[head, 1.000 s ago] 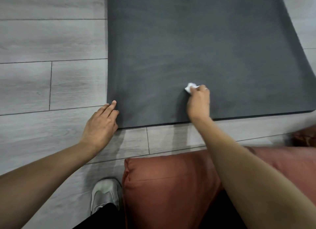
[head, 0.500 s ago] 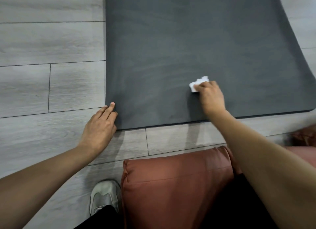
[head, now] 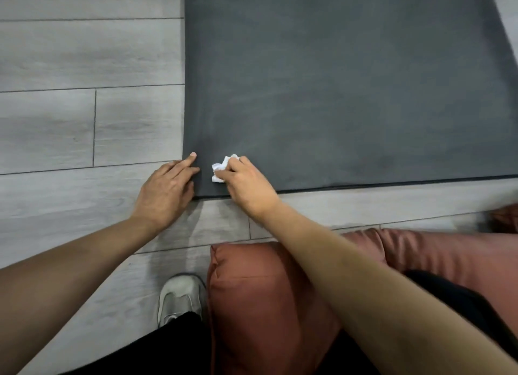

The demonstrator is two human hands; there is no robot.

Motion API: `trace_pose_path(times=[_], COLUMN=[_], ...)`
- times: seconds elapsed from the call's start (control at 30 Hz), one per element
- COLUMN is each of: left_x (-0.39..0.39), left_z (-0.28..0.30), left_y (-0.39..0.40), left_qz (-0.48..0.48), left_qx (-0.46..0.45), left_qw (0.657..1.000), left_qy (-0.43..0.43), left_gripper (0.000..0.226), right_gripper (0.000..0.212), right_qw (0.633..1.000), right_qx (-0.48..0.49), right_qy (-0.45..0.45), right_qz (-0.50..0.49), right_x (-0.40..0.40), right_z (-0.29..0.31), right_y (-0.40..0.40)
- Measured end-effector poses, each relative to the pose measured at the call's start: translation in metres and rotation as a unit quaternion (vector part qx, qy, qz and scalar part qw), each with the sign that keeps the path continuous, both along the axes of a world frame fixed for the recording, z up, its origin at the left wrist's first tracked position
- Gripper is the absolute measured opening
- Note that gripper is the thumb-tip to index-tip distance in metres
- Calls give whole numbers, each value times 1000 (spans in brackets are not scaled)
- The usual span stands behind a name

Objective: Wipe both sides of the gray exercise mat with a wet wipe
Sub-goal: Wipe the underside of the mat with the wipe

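Flat dark gray foam exercise mat (head: 336, 80) on pale wood-plank floor (head: 84, 122). Left hand (head: 165, 189): fingers straight, pressing near-left mat corner. Right hand (head: 246, 184): clamped on crumpled white wet wipe (head: 221, 168), just beside left hand.

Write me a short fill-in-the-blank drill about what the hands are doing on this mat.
1. The right hand grips a crumpled white ____ on the gray mat.
2. The left hand rests flat at the mat's near ____ corner.
3. Below the arms lies a ____-colored cushion.
4. Beside the cushion, a gray ____ stands on the wood floor.

Missing words: wipe; left; rust; shoe
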State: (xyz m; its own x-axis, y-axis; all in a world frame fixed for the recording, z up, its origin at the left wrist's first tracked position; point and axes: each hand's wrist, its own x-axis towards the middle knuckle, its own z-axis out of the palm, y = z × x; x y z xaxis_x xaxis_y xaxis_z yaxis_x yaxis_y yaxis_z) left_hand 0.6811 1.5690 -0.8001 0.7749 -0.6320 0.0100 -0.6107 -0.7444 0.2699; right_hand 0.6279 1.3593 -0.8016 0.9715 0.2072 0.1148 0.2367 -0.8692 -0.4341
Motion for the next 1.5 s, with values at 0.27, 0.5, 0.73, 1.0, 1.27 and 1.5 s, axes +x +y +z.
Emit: trace_pose_path(times=[0.27, 0.5, 0.73, 1.0, 1.27, 1.5], left_x=[-5, -5, -1, 14, 17, 5], left_z=[-3, 4, 23, 27, 21, 18], left_y=[-3, 2, 3, 4, 6, -16], left_qz=[13, 61, 87, 97, 108, 85], left_qx=[-32, -41, -35, -94, -77, -37], left_qw=[999, 997, 992, 977, 982, 996], left_qy=[-8, 32, 79, 164, 135, -7], left_gripper=[34, 31, 34, 25, 36, 20], right_gripper=[29, 34, 28, 27, 38, 24], right_qw=[948, 921, 980, 933, 977, 974], right_qx=[-161, -22, 4, -8, 13, -55], right_qy=[62, 128, 155, 142, 197, 170], right_qz=[-269, -367, -123, -330, -80, -137], right_x=[-48, -27, 3, -3, 23, -17], right_z=[33, 33, 31, 30, 36, 29], right_y=[-186, -84, 25, -30, 89, -30])
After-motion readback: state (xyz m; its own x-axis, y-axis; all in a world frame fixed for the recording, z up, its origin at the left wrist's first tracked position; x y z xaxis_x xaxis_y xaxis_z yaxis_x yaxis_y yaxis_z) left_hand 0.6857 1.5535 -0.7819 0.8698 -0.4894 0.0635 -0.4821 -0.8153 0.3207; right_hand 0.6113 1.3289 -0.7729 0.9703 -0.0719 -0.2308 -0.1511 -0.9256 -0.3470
